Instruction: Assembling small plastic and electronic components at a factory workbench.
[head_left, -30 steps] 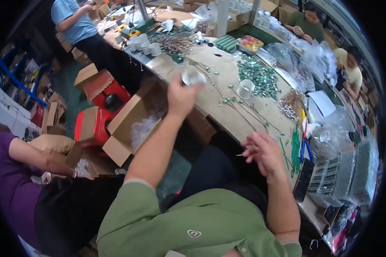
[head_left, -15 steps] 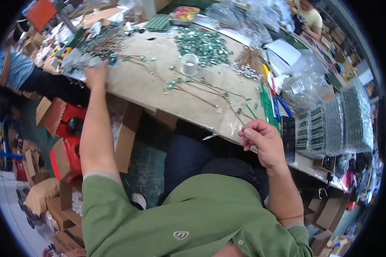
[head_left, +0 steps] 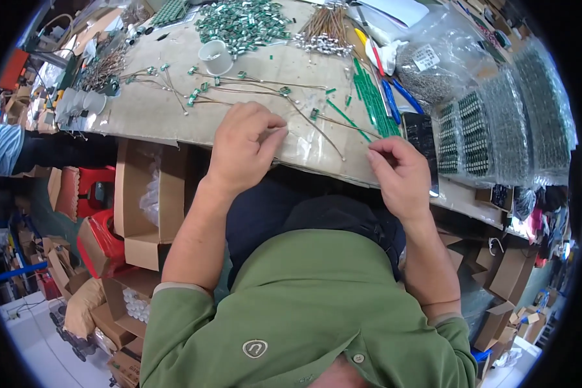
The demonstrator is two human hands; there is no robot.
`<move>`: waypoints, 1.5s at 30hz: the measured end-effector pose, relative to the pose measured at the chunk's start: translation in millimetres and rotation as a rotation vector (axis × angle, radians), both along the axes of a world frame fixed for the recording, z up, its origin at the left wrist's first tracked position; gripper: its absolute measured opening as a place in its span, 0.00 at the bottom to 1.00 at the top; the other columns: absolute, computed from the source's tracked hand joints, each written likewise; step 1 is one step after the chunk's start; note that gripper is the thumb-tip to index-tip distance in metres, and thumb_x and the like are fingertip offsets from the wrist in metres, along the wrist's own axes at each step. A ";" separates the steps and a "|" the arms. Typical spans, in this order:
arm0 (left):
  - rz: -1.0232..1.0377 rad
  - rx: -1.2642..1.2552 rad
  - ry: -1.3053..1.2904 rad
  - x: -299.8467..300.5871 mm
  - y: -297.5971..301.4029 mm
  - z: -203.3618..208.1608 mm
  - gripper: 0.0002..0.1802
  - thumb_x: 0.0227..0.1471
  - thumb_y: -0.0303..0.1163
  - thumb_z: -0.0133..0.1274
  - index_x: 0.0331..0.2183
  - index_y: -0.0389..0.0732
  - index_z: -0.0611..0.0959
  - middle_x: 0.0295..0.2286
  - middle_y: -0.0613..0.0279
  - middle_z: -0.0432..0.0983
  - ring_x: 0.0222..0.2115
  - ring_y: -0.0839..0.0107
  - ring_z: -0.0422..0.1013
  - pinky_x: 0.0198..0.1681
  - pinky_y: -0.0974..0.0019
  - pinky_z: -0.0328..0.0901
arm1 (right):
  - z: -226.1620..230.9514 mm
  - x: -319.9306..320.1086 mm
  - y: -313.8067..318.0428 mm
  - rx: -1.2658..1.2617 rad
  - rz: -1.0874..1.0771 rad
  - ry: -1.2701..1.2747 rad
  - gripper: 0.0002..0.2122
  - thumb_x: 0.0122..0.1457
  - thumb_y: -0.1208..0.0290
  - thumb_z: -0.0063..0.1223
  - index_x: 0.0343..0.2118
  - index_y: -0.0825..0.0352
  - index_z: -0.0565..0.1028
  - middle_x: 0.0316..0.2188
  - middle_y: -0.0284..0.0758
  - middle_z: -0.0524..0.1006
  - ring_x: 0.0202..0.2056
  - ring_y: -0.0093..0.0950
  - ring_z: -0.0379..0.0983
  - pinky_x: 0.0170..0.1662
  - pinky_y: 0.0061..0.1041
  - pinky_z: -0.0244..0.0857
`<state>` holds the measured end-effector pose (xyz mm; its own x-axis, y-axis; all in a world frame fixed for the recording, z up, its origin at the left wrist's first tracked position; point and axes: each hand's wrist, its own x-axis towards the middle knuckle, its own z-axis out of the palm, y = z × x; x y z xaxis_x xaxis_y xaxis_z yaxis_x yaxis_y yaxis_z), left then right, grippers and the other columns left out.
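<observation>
My left hand [head_left: 244, 143] hovers over the table's front edge, thumb and forefinger pinched together; whatever lies between them is too small to make out. My right hand [head_left: 402, 178] is closed at the edge farther right, its fingertips on the end of a thin brown wire [head_left: 346, 123]. That wire runs left to a small green circuit board [head_left: 314, 114]. Between my hands another brown wire [head_left: 317, 129] lies slantwise on the table. Several more wires with little green boards [head_left: 193, 100] are spread beyond my left hand.
A white cup [head_left: 215, 58] stands before a heap of green boards [head_left: 242, 26]. Bundled wires [head_left: 326, 29], green strips [head_left: 374, 97], blue-handled pliers [head_left: 404, 96] and bubble-wrapped board stacks [head_left: 498, 129] lie rightward. White cups [head_left: 87, 102] stand at the left edge. Below are cardboard boxes [head_left: 139, 194] and red stools [head_left: 103, 239].
My left hand has come back from the cups at the far left to the middle front edge. My right hand stays near the right edge with the wire. The view has shifted.
</observation>
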<state>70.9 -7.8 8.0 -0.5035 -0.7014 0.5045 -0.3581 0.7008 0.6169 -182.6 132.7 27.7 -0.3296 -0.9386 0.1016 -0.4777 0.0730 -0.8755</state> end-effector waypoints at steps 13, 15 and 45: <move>0.047 -0.085 -0.234 -55.6 -2.3 -12.2 0.05 0.49 0.28 0.62 0.32 0.39 0.85 0.33 0.52 0.76 0.34 0.50 0.72 0.40 0.53 0.69 | -26.2 12.5 -79.0 -0.229 0.137 0.938 0.09 0.59 0.71 0.50 0.27 0.67 0.81 0.31 0.45 0.78 0.30 0.48 0.74 0.35 0.46 0.71; 0.032 -0.145 -0.312 -70.1 -10.7 -12.8 0.05 0.50 0.30 0.61 0.30 0.40 0.84 0.35 0.50 0.75 0.36 0.46 0.72 0.41 0.49 0.69 | -30.6 15.1 -80.7 -0.003 0.137 0.914 0.10 0.59 0.71 0.49 0.27 0.67 0.81 0.30 0.46 0.78 0.29 0.48 0.74 0.34 0.47 0.70; -0.011 0.497 0.364 -101.2 77.4 -7.1 0.05 0.58 0.24 0.57 0.36 0.35 0.87 0.32 0.60 0.81 0.30 0.70 0.72 0.36 0.69 0.67 | 17.3 -7.7 -44.7 -0.412 0.066 -1.379 0.04 0.63 0.78 0.55 0.40 0.67 0.77 0.26 0.36 0.78 0.26 0.29 0.73 0.38 0.30 0.75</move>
<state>-30.3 69.6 0.9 -0.3687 -0.8926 0.2594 -0.0573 0.3004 0.9521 -190.3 87.9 44.9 -0.3444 -0.9388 0.0064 0.7588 -0.2824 -0.5869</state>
